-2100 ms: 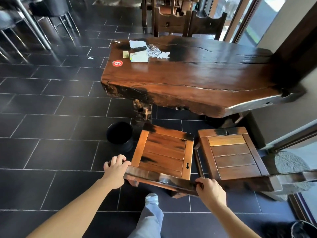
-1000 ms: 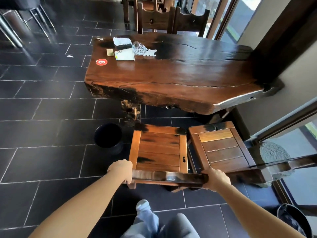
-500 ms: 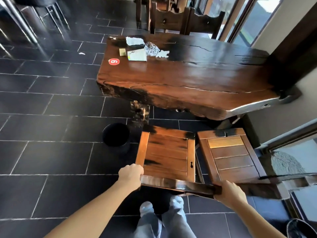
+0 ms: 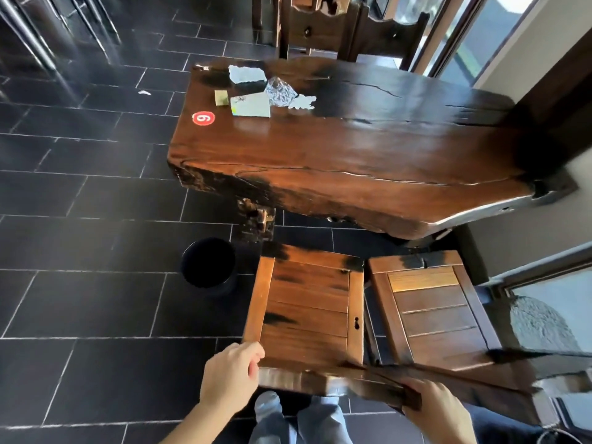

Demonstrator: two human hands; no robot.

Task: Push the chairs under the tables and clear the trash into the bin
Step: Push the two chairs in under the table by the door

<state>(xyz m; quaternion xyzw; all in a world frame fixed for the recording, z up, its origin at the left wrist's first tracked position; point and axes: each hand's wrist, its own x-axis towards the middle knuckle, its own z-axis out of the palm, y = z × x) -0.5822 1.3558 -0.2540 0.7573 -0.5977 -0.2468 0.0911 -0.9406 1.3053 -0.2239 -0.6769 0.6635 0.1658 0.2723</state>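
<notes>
A wooden chair (image 4: pixel 307 312) with a slatted seat stands in front of the long dark wooden table (image 4: pixel 352 161), its front edge close to the table's near edge. My left hand (image 4: pixel 232 374) grips the left end of its backrest and my right hand (image 4: pixel 435 403) grips the right end. A second matching chair (image 4: pixel 432 312) stands right beside it. Trash lies on the table's far left end: torn paper (image 4: pixel 246 73), crumpled foil (image 4: pixel 280 91), a folded card (image 4: pixel 251 105) and small scraps. A black bin (image 4: pixel 208 267) sits on the floor left of the chair.
Two more wooden chairs (image 4: pixel 346 30) stand at the table's far side. Metal chair legs (image 4: pixel 38 36) are at the top left. A glass door and wall (image 4: pixel 544 283) close off the right. A small scrap (image 4: pixel 144 92) lies on the dark tiled floor.
The chair I hold has straightened and slid forward toward the table. Both hands keep their grip on the backrest, and my view has come closer over the chair.
</notes>
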